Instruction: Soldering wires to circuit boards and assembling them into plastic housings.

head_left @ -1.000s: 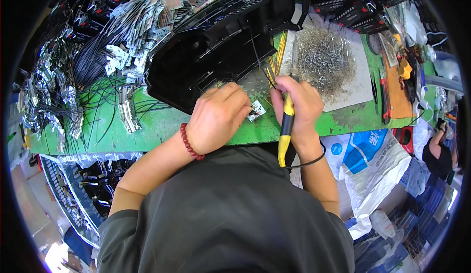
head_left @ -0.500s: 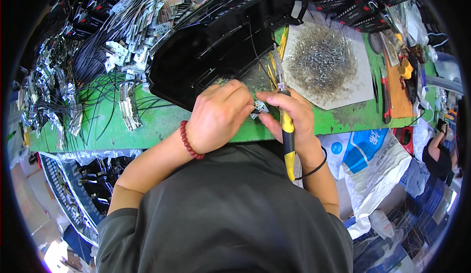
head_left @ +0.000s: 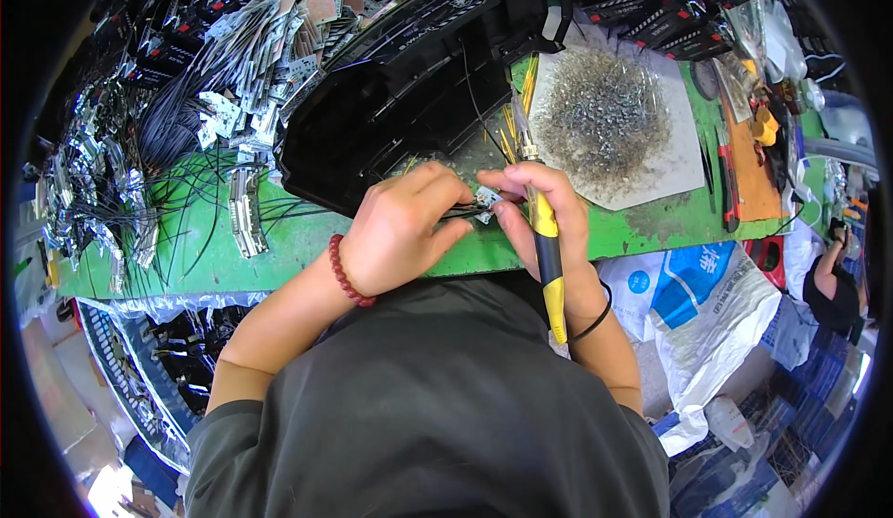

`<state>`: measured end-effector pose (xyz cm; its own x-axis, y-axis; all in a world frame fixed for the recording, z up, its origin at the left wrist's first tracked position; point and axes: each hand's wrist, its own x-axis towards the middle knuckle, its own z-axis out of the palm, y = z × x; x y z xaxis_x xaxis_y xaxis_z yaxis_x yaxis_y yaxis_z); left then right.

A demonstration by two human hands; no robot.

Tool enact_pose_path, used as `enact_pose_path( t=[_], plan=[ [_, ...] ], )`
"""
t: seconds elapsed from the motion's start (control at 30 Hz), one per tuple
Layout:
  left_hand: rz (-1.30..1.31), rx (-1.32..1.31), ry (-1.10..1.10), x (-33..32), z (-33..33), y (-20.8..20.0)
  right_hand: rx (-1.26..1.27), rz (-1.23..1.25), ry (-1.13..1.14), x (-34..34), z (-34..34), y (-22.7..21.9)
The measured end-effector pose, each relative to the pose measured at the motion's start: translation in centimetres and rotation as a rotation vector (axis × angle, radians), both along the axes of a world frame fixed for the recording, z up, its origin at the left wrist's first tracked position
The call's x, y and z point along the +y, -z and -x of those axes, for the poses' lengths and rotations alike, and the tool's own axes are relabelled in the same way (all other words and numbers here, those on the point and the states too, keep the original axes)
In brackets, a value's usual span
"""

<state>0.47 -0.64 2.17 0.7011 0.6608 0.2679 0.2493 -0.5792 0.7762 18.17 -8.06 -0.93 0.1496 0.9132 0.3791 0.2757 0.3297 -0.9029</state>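
Observation:
A small white circuit board [head_left: 486, 198] lies between my two hands near the front edge of the green bench. My left hand [head_left: 400, 225] is curled at its left, the fingers closed round thin black wire [head_left: 458, 211] that runs toward the board; the fingertips are partly hidden. In my right hand [head_left: 558, 204] is a soldering iron [head_left: 547, 253] with a yellow and black handle, its metal tip pointing away from me. The right thumb and forefinger come close to the board's right side. Behind the hands stands a large open black plastic housing [head_left: 363, 118].
Circuit boards with black leads [head_left: 270, 53] are heaped at the far left, beside silvery strips [head_left: 246, 211]. Yellow sticks [head_left: 510, 132] lie by a pale sheet [head_left: 684, 165] covered in metal bits. Red-handled pliers [head_left: 729, 183] lie right. Another person [head_left: 828, 276] is at far right.
My left thumb and forefinger have parted slightly, and that hand has shifted a little left. The small board shows more fully. My right hand still holds the soldering iron, now slightly more upright.

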Motion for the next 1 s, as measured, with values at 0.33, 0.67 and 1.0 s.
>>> enact_pose_path(
  t=[0.33, 0.67, 1.0],
  plan=[
    [-0.344, 0.245, -0.101, -0.2, -0.7, 1.2, -0.63, -0.079, 0.249, 2.7, -1.6, 0.2],
    [-0.515, 0.232, -0.109, 0.1, -1.7, 2.4, -0.467, -0.165, 0.312, -1.4, -2.7, -0.3],
    [-0.158, -0.117, 0.015, -0.1, -1.8, -1.5, 0.339, -0.098, 0.158, -3.3, 1.3, 0.0]
  ],
)
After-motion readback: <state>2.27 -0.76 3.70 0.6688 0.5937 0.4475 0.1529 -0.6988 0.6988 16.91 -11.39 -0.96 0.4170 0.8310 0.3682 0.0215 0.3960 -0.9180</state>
